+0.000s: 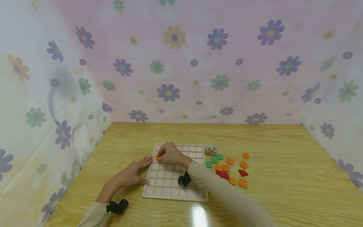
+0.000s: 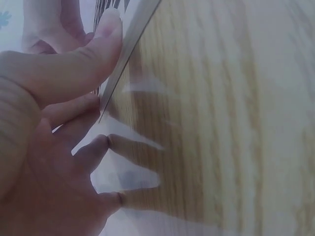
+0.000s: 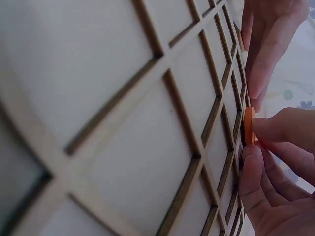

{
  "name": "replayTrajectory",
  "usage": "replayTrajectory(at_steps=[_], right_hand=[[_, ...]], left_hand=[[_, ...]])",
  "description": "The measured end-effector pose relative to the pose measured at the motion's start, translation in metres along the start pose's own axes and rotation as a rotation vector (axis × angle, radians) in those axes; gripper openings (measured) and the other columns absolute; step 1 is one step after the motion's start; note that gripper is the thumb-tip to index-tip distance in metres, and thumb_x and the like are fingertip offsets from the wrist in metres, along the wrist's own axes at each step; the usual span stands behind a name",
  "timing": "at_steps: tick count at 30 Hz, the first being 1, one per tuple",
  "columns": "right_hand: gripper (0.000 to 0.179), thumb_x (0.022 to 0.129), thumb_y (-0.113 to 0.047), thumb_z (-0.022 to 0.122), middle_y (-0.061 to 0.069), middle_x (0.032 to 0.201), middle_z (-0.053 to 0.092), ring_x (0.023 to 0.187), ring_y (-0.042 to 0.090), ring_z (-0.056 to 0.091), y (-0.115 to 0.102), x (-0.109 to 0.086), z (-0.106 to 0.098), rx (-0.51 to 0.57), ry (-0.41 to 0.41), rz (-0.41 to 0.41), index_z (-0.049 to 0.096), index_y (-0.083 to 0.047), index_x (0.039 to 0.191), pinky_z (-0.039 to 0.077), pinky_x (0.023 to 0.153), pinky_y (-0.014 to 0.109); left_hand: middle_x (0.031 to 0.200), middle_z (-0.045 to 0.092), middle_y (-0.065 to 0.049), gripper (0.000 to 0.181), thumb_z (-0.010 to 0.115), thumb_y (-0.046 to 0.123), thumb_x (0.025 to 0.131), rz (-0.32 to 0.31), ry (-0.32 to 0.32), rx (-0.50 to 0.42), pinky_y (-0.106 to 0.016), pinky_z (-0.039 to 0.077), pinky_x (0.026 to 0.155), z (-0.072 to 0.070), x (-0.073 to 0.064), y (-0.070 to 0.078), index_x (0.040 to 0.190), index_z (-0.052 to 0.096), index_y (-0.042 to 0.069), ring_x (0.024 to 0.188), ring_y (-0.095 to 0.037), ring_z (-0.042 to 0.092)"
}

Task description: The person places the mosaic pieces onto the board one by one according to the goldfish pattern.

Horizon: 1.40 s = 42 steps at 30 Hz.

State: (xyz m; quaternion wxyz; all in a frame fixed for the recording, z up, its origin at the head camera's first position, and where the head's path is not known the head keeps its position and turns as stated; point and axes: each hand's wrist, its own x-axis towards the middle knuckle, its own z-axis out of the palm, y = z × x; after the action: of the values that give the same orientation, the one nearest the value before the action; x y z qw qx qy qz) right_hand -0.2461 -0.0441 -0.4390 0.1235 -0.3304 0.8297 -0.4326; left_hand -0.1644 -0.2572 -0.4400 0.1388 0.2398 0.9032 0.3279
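Note:
A pale wooden grid board [image 1: 175, 199] lies on the table, its square cells bounded by raised strips. My right hand [image 1: 171, 153] reaches over it and pinches an orange disc [image 3: 249, 125] between thumb and fingers, at a cell by the board's left edge in the upper part. In the right wrist view the disc shows nearly edge-on, close against the grid. My left hand [image 1: 130, 174] rests at the board's left side with fingers spread, its thumb [image 2: 106, 42] on the edge near the lower corner and fingertips touching higher up.
Right of the board lie loose pieces: green squares [image 1: 208, 164], orange squares [image 1: 243, 183], orange discs [image 1: 233, 181] and red quarter-circle pieces [image 1: 243, 172]. A small patterned grid card [image 1: 211, 149] sits beside the board's upper right corner. Flowered cloth [image 1: 193, 69] hangs around the wooden table [image 1: 278, 195].

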Motion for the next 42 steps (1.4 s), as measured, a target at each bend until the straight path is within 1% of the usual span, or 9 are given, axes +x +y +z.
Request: replayTrajectory(at_steps=[5, 11, 14, 16, 22, 29, 32, 35, 42], right_hand=[[0.006, 0.082, 0.0, 0.071, 0.006, 0.084, 0.07, 0.072, 0.009, 0.062, -0.001, 0.005, 0.003, -0.042, -0.009, -0.036, 0.075, -0.002, 0.086, 0.051, 0.064, 0.019], [0.006, 0.081, -0.001, 0.071, 0.004, 0.085, 0.067, 0.076, 0.01, 0.057, -0.004, 0.005, 0.006, -0.188, -0.012, -0.114, 0.076, -0.004, 0.083, 0.047, 0.066, 0.017], [0.007, 0.082, -0.003, 0.07, 0.003, 0.086, 0.067, 0.077, 0.01, 0.057, -0.005, 0.003, 0.006, -0.252, -0.017, -0.14, 0.076, -0.005, 0.085, 0.047, 0.067, 0.017], [0.007, 0.083, -0.003, 0.07, 0.003, 0.086, 0.066, 0.076, 0.01, 0.057, -0.005, 0.002, 0.006, -0.272, -0.018, -0.142, 0.076, -0.005, 0.086, 0.047, 0.066, 0.016], [0.009, 0.083, 0.0, 0.068, 0.006, 0.087, 0.065, 0.075, 0.013, 0.058, -0.009, -0.004, 0.002, -0.265, -0.03, -0.136, 0.075, -0.002, 0.088, 0.048, 0.065, 0.017], [0.016, 0.084, 0.001, 0.063, 0.005, 0.099, 0.063, 0.076, 0.009, 0.055, -0.011, -0.017, -0.015, -0.234, -0.124, -0.121, 0.073, -0.005, 0.096, 0.047, 0.066, 0.019], [0.016, 0.085, -0.002, 0.065, 0.005, 0.103, 0.063, 0.077, 0.009, 0.056, -0.012, -0.026, -0.026, -0.221, -0.153, -0.11, 0.071, -0.005, 0.1, 0.048, 0.066, 0.021], [0.016, 0.086, -0.003, 0.066, 0.006, 0.103, 0.062, 0.079, 0.013, 0.058, -0.011, -0.037, -0.038, -0.203, -0.167, -0.112, 0.069, -0.004, 0.101, 0.049, 0.068, 0.023], [0.017, 0.087, -0.005, 0.065, 0.006, 0.105, 0.06, 0.083, 0.018, 0.057, -0.001, -0.065, -0.063, -0.177, -0.149, -0.118, 0.069, -0.003, 0.103, 0.049, 0.069, 0.028]], left_hand=[[0.153, 0.024, -0.016, 0.089, 0.079, 0.027, 0.076, 0.001, -0.004, 0.002, -0.071, 0.001, 0.102, 0.0, 0.001, 0.001, 0.147, 0.032, 0.002, 0.14, -0.04, 0.014], [0.152, 0.025, -0.016, 0.089, 0.079, 0.027, 0.075, 0.008, -0.005, -0.003, -0.071, 0.0, 0.102, 0.0, 0.003, 0.003, 0.147, 0.033, 0.002, 0.14, -0.04, 0.014], [0.153, 0.024, -0.016, 0.089, 0.079, 0.026, 0.075, 0.007, -0.007, -0.002, -0.071, 0.0, 0.103, 0.001, 0.003, 0.003, 0.147, 0.032, 0.002, 0.14, -0.04, 0.014], [0.153, 0.024, -0.016, 0.089, 0.079, 0.026, 0.075, 0.006, -0.008, -0.002, -0.07, 0.0, 0.103, 0.001, 0.003, 0.004, 0.147, 0.032, 0.002, 0.14, -0.039, 0.014], [0.153, 0.023, -0.017, 0.089, 0.079, 0.025, 0.076, 0.012, -0.009, -0.002, -0.072, 0.001, 0.101, 0.001, 0.004, 0.004, 0.147, 0.031, 0.001, 0.14, -0.04, 0.014], [0.153, 0.024, -0.017, 0.088, 0.079, 0.025, 0.075, -0.012, -0.003, 0.0, -0.071, 0.001, 0.103, 0.001, 0.003, 0.003, 0.146, 0.033, 0.002, 0.14, -0.04, 0.014], [0.153, 0.024, -0.016, 0.089, 0.079, 0.026, 0.074, -0.023, 0.003, 0.008, -0.07, 0.001, 0.104, 0.001, 0.003, 0.002, 0.147, 0.033, 0.003, 0.14, -0.039, 0.015], [0.153, 0.023, -0.017, 0.09, 0.079, 0.026, 0.074, -0.026, 0.003, 0.009, -0.069, 0.001, 0.104, 0.001, 0.003, 0.002, 0.147, 0.032, 0.003, 0.14, -0.039, 0.014], [0.154, 0.021, -0.017, 0.09, 0.079, 0.025, 0.076, -0.02, 0.0, -0.001, -0.069, -0.001, 0.104, 0.0, 0.0, 0.003, 0.148, 0.03, 0.004, 0.14, -0.04, 0.012]])
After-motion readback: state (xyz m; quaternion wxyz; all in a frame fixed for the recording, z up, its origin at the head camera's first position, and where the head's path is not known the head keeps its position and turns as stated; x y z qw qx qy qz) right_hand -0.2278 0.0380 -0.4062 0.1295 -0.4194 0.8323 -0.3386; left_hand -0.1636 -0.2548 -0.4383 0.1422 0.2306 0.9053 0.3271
